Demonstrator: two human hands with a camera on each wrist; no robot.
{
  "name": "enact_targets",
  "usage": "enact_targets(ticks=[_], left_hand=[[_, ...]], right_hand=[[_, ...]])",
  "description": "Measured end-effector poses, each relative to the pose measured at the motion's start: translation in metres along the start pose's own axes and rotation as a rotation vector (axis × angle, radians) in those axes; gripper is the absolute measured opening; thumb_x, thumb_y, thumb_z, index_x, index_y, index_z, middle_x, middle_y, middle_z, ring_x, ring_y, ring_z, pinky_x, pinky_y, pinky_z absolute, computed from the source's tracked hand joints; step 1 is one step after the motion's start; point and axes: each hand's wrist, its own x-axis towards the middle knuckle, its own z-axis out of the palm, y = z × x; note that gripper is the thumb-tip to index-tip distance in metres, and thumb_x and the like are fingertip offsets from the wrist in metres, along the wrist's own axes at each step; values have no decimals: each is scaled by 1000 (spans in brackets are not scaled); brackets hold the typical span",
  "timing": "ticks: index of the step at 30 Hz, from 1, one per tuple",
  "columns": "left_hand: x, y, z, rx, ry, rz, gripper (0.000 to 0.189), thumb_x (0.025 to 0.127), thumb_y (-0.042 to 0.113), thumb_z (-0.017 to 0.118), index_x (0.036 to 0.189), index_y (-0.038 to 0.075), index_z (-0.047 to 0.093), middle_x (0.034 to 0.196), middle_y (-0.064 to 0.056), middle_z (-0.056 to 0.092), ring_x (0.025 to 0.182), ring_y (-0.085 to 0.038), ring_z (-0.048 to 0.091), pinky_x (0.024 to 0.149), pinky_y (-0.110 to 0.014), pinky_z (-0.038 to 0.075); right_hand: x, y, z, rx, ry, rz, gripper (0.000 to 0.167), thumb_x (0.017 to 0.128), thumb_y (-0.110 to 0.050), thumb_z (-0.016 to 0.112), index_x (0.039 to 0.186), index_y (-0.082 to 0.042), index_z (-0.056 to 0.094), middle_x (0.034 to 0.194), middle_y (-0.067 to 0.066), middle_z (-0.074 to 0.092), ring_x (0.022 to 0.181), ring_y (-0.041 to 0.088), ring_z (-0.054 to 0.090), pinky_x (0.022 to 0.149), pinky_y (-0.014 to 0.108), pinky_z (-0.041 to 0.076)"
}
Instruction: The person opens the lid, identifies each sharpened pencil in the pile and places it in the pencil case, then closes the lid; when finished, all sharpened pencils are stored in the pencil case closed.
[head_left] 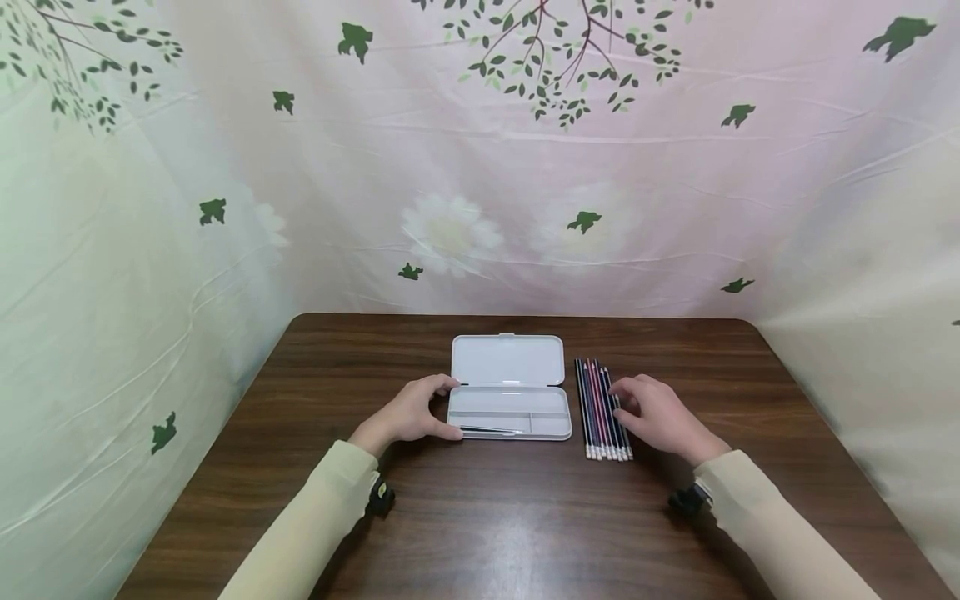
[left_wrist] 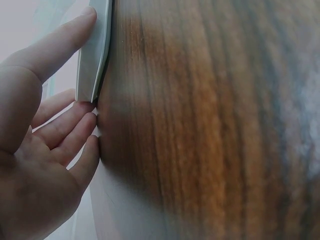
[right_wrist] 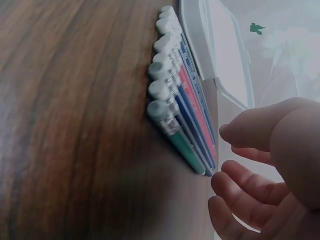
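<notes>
A white pencil case (head_left: 551,403) lies with its lid (head_left: 507,360) raised toward the back. One dark pencil (head_left: 487,430) is in its front compartment. At the left end, my left hand (head_left: 408,412) holds the case between thumb and fingers; the thumb presses the front wall (left_wrist: 95,60) in the left wrist view. To the right of the case, a row of pencils (head_left: 596,404), dark ones with a reddish one among them, has white eraser ends toward me. Over the row's right edge hovers my right hand (head_left: 663,417), its fingers loosely bent and nothing gripped.
The brown wood-grain table (head_left: 480,517) reaches back to a printed cloth (head_left: 480,167) with leaves, birds and flowers. Cloth also hangs along the left and right sides. Each wrist wears a small black camera (head_left: 382,497).
</notes>
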Motion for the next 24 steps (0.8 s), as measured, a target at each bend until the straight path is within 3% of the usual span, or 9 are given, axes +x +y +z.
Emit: enact_targets(ticks=[11,24], left_hand=[[1,0,0,0,-2,3,87,70,40,99,142,12,60,134,-8,62,125,-26,56,111,-47,45],[1,1,0,2,-6,-8,87,71,39,99,143,12,60,134,-8,62,126,-26,56,111,-47,46]], right_hand=[[-3,12,5,2,-10,30,28,92,-6,77,118,1,70,110,19,69,88,24,68,78,47,61],[0,10,5,-24,-70,101,32,91,-9,78,119,3,67,100,14,68,88,26,63,80,49,58]])
